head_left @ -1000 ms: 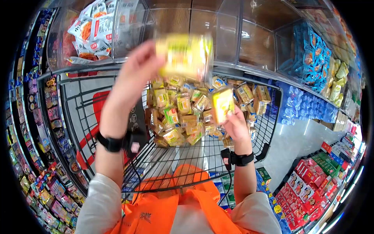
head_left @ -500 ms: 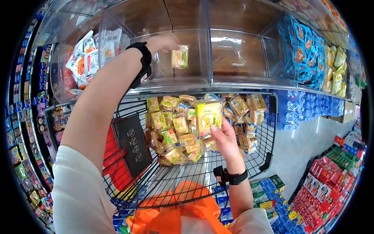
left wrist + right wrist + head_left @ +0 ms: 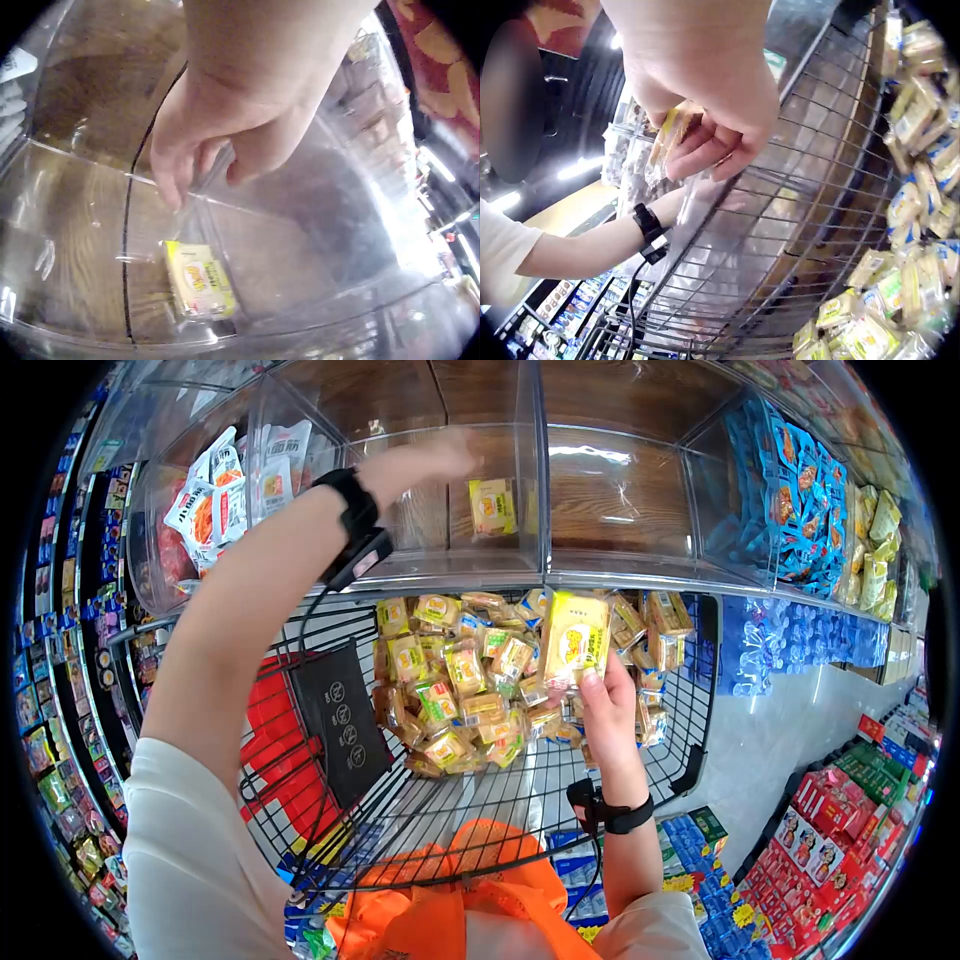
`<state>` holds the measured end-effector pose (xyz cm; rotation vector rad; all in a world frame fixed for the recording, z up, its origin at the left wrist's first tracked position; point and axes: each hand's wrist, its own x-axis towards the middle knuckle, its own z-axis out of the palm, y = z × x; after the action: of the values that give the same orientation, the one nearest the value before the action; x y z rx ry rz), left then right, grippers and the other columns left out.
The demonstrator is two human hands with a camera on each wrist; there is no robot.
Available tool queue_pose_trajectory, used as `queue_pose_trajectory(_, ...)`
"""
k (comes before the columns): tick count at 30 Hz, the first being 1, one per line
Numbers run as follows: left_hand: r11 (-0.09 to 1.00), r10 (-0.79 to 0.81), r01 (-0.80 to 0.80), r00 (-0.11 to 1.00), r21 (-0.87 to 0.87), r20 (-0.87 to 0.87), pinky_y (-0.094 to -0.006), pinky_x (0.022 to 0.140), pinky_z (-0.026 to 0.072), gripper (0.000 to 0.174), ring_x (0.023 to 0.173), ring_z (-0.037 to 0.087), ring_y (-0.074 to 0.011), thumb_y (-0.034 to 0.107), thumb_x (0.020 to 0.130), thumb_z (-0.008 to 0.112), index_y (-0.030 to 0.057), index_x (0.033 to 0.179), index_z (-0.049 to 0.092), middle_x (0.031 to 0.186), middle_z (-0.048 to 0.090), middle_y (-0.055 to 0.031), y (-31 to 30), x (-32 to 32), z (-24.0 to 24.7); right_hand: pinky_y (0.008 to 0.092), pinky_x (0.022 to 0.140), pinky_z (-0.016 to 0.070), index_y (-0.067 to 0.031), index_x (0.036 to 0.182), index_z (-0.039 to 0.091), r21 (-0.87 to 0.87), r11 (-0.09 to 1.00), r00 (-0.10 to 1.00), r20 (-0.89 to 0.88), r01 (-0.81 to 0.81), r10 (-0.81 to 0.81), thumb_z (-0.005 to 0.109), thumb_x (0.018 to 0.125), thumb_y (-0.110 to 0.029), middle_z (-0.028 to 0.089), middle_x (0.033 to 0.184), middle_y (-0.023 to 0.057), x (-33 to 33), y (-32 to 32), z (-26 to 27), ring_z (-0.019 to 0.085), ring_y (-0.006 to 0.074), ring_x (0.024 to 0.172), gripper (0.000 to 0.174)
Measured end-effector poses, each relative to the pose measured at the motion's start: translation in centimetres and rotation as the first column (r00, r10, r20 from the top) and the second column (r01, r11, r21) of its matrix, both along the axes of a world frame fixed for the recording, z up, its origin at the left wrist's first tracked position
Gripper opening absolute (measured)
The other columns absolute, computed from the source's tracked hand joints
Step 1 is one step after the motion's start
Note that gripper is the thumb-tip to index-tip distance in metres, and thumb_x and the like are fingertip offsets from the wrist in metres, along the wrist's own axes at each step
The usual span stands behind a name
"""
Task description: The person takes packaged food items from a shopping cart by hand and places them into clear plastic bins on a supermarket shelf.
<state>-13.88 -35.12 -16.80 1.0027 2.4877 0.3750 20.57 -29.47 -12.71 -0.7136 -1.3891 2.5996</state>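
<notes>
My left hand point(image 3: 425, 465) reaches into a clear plastic bin, its fingers hanging loosely with nothing in them. Just below, a yellow-and-clear packet of sliced bread or cake point(image 3: 199, 281) lies on the bin's wood-look floor, beside a clear divider. Over the cart, my right hand point(image 3: 612, 710) pinches a similar packet point(image 3: 578, 635), thumb on its printed front. In the right wrist view that packet point(image 3: 671, 142) is seen edge-on between thumb and curled fingers. Many more such packets point(image 3: 465, 670) are heaped in the wire shopping cart point(image 3: 480, 860) under the right hand.
White snack bags point(image 3: 210, 505) fill a bin at the left, blue bags point(image 3: 800, 510) one at the right. The bins' clear front rim point(image 3: 640, 582) runs along the cart's far edge. Stacked red boxes point(image 3: 800, 850) stand on the floor at right; shelves line the left.
The left hand has carried its packet from above the cart into the bin and let go; the packet now lies on the floor there. My right hand still holds its packet, slightly farther right.
</notes>
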Motion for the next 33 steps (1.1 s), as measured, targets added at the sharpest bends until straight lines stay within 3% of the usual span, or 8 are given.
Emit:
queue_pose_trajectory(5,0.898,0.007,-0.342,0.642,0.278,0.767,-0.0252,0.069,0.0461,0.042,0.083,0.056,-0.0112,0.041,0.09,0.038,0.0045,0.104,0.053,0.091,0.058,-0.0034,-2.9,6.0,11.3,0.0276,0.065,0.0489,0.0002,0.117,0.04,0.257,0.965,0.997,-0.057,0.06,-0.047,0.054,0.081,-0.005,0.059,0.096,0.0091,-5.5,-0.4,4.3,0.06,0.0181,0.088,0.039)
queue_pose_trajectory(9,0.827,-0.236,-0.174,0.756,0.535,0.61,-0.023,0.063,0.0486,0.038,0.078,0.057,-0.0093,0.036,0.088,0.046,0.0037,0.107,0.05,0.089,0.059,-0.0036,-4.0,9.8,13.0,0.028,0.057,0.046,-0.0001,0.105,0.052,0.819,0.573,0.997,-0.069,0.039,0.031,0.064,0.075,-0.015,0.06,0.077,0.013,-11.0,0.9,6.1,0.06,0.0178,0.066,0.036)
queue_pose_trajectory(16,0.77,0.329,-0.636,0.456,0.045,0.827,-0.0276,0.063,0.0499,0.026,0.075,0.06,-0.0147,0.015,0.077,0.061,0.0003,0.098,0.054,0.09,0.059,-0.0092,-4.8,0.1,5.4,0.0354,0.065,0.0451,-0.004,0.092,0.058,0.977,-0.198,0.964,-0.121,0.073,-0.239,0.054,0.081,-0.024,0.06,0.078,0.0102,-12.7,6.3,1.2,0.057,0.0259,0.075,0.023)
queue_pose_trajectory(20,0.866,0.495,-0.436,0.675,-0.246,0.547,-0.0321,0.053,0.0504,0.026,0.073,0.06,-0.0193,0.009,0.071,0.057,-0.0004,0.096,0.056,0.084,0.058,-0.0127,-5.6,-3.4,-2.5,0.0357,0.059,0.0477,-0.0123,0.075,0.063,0.987,-0.144,0.947,0.022,-0.072,-0.321,0.057,0.075,-0.024,0.061,0.066,0.0047,-13.2,5.1,1.9,0.06,0.0243,0.065,0.013)
queue_pose_trajectory(25,0.918,0.242,-0.207,0.968,-0.339,0.065,-0.0269,0.06,0.0475,0.024,0.082,0.057,-0.016,0.018,0.082,0.052,-0.0005,0.098,0.053,0.091,0.058,-0.0105,-2.0,-0.1,6.1,0.0359,0.056,0.0484,-0.014,0.075,0.063,0.982,-0.094,0.93,0.122,-0.164,-0.347,0.056,0.075,-0.025,0.062,0.068,0.0072,-13.0,5.3,1.9,0.06,0.026,0.063,0.013)
queue_pose_trajectory(27,0.98,-0.009,-0.025,0.985,0.2,0.17,-0.0292,0.073,0.047,0.049,0.082,0.059,-0.0226,0.035,0.076,0.06,0.0041,0.112,0.048,0.095,0.061,-0.0152,-2.3,-5.8,-0.4,0.0364,0.057,0.0485,-0.0146,0.075,0.063,0.979,-0.136,0.931,0.094,-0.151,-0.352,0.055,0.075,-0.025,0.062,0.068,0.0081,-12.9,5.2,1.8,0.06,0.0269,0.063,0.013)
queue_pose_trajectory(29,0.875,-0.036,-0.011,0.996,0.485,0.087,-0.0294,0.067,0.0476,0.039,0.078,0.059,-0.022,0.03,0.08,0.056,-0.002,0.102,0.053,0.086,0.062,-0.0153,-2.6,1.2,8.0,0.0367,0.057,0.0486,-0.0145,0.075,0.063,0.976,-0.143,0.928,0.101,-0.162,-0.36,0.055,0.075,-0.024,0.062,0.068,0.0088,-12.9,5.2,1.5,0.061,0.0277,0.064,0.013)
queue_pose_trajectory(33,0.863,-0.41,0.201,0.816,0.464,0.409,-0.0272,0.06,0.0469,0.017,0.074,0.059,-0.0138,0.016,0.087,0.044,0.0077,0.097,0.056,0.084,0.061,-0.0055,-5.6,12.6,14.0,0.0382,0.057,0.0486,-0.0147,0.075,0.063,0.976,-0.149,0.924,0.091,-0.157,-0.372,0.053,0.074,-0.024,0.062,0.069,0.0094,-12.9,5.2,1.4,0.06,0.0296,0.063,0.014)
